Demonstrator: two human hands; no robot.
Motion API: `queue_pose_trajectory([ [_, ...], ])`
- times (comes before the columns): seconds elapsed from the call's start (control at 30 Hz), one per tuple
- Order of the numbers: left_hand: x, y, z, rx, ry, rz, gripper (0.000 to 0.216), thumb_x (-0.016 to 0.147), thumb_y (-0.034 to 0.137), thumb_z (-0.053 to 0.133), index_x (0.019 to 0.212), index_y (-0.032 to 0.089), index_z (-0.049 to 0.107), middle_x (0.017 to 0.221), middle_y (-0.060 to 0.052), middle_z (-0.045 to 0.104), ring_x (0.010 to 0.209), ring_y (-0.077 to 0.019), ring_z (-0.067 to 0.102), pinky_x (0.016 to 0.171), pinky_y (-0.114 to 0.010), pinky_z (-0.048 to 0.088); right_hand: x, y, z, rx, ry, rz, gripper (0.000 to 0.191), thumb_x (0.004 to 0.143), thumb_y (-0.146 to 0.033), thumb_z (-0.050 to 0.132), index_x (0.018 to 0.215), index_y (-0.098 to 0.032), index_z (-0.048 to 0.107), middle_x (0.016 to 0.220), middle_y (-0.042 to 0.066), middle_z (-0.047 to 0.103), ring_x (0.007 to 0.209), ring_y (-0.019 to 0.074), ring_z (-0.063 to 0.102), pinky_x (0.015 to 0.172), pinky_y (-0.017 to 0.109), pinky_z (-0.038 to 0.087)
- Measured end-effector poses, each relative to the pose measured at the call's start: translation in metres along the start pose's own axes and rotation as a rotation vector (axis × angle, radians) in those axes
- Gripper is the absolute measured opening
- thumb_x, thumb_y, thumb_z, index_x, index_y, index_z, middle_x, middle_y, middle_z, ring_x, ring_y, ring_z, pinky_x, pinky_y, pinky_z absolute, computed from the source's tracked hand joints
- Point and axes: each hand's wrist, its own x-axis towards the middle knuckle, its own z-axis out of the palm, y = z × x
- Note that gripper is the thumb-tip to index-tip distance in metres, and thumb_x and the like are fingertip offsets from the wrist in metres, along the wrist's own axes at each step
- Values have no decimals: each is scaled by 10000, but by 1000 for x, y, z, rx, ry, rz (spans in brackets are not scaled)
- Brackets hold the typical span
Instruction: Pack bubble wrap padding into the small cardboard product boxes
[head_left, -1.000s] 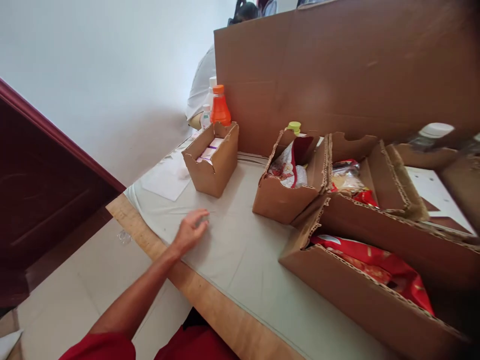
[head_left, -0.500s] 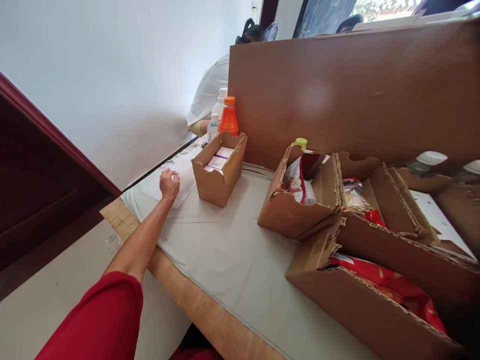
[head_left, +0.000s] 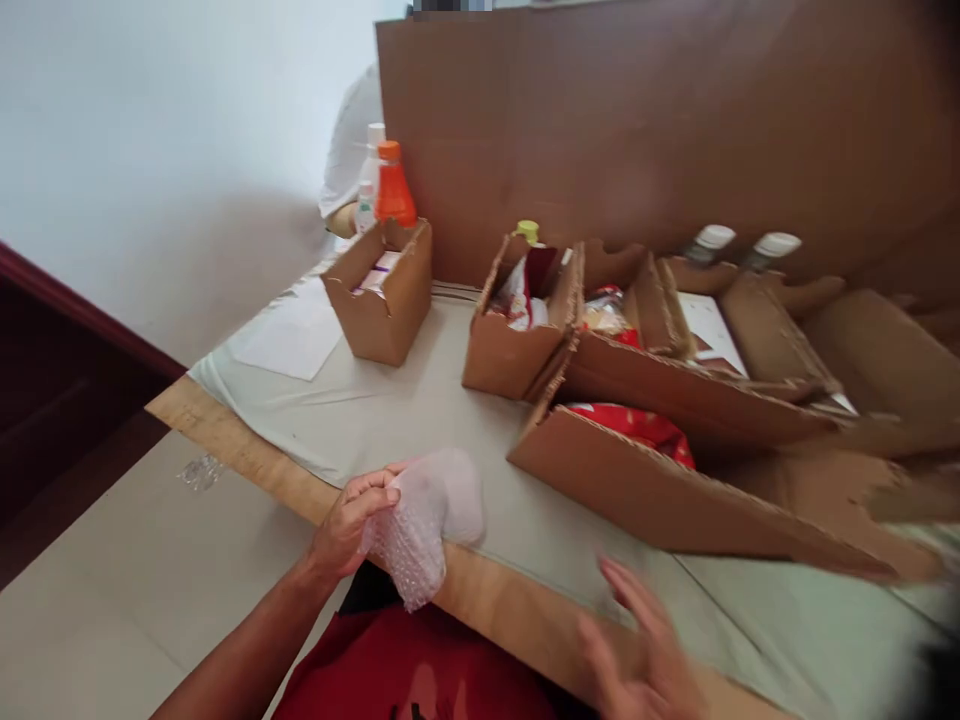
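My left hand [head_left: 352, 520] is closed on a piece of bubble wrap [head_left: 412, 545], pinched between thumb and fingers. The wrap hangs down over the front edge of the table, and a paler, rounded part of it spreads to the right over the cloth. My right hand [head_left: 637, 650] is blurred by motion, low at the right, with its fingers spread and nothing in them. It hovers by the table's wooden edge, apart from the wrap.
Several cardboard boxes with packets stand at the right, a long one [head_left: 600, 470] nearest me. A smaller box [head_left: 390, 320] with small cartons, a white sheet [head_left: 289, 335] and an orange bottle [head_left: 394, 190] are at the left. A cardboard panel [head_left: 600, 120] stands behind; a person's sleeve [head_left: 352, 140] shows beside it.
My left hand has come back from the white sheet towards my body and now holds bubble wrap. My right hand has come into view. The camera view has turned to the right and down.
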Motion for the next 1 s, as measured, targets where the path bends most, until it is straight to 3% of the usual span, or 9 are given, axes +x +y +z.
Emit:
queue_pose_trajectory([
  [0.07, -5, -4, 20, -55, -187, -75, 279, 616, 386, 759, 547, 162, 607, 908, -77, 689, 675, -143, 551, 603, -241, 413, -5, -16, 18, 63, -161, -132, 646, 939, -478, 625, 1526, -298, 423, 1471, 129, 555, 1323, 378, 559, 1059, 609, 502],
  [0.17, -10, -10, 41, -110, -408, -187, 249, 591, 354, 766, 533, 167, 612, 863, -65, 668, 684, -152, 548, 612, -249, 394, -1, -28, 34, 141, -270, -50, 809, 941, -589, 588, 1604, -249, 273, 1588, 149, 419, 1431, 366, 444, 1130, 570, 440],
  [0.33, -15, -16, 57, -109, -709, -263, 289, 569, 419, 782, 500, 186, 624, 1133, -117, 709, 988, -314, 655, 763, -371, 478, 2, -9, 27, 281, -247, 213, 727, 962, -619, 535, 1567, -265, 344, 1603, 133, 398, 1436, 334, 436, 1151, 537, 405],
  [0.47, -16, -16, 66, -65, -946, -328, 490, 483, 587, 851, 412, 192, 569, 1373, -105, 648, 1242, -458, 585, 903, -513, 482, 5, 4, 20, 480, -241, 275, 916, 852, -778, 574, 1563, -254, 330, 1577, 163, 424, 1388, 348, 487, 1093, 498, 460],
  [0.57, -16, -13, 74, 11, -1078, -388, 637, 384, 742, 827, 339, 194, 506, 1335, -135, 677, 1208, -495, 601, 886, -552, 483, 7, 4, 19, 671, -258, 361, 951, 796, -853, 553, 1499, -231, 399, 1320, 170, 637, 1179, 328, 644, 934, 446, 556],
  [0.7, -11, -9, 73, 89, -1148, -435, 673, 376, 787, 795, 322, 198, 476, 1153, -188, 729, 1011, -437, 669, 802, -528, 500, 3, 10, 10, 854, -211, 516, 530, 850, -664, 652, 1162, -236, 629, 807, 50, 680, 776, 237, 675, 763, 388, 565],
  [0.77, -8, -10, 69, -14, -1181, -428, 598, 411, 686, 835, 353, 193, 501, 1000, -176, 731, 872, -347, 661, 785, -481, 505, 0, 16, 3, 881, -157, 524, 444, 820, -594, 729, 1095, -250, 670, 1032, 91, 710, 986, 260, 670, 855, 394, 543],
  [0.87, -8, -15, 72, -265, -1305, -441, 489, 426, 498, 873, 389, 163, 520, 955, -131, 712, 792, -247, 614, 786, -402, 497, -1, 17, 0, 931, -136, 531, 669, 791, -655, 737, 1345, -305, 598, 1509, 116, 507, 1377, 318, 473, 1034, 441, 455],
  [1.0, -23, -16, 91, -379, -1506, -420, 440, 487, 444, 849, 407, 150, 532, 1156, -100, 705, 978, -305, 647, 880, -400, 475, -1, -3, 13, 1265, -401, 589, 876, 768, -703, 740, 1503, -313, 464, 1454, 132, 565, 1329, 303, 534, 1064, 448, 426],
])
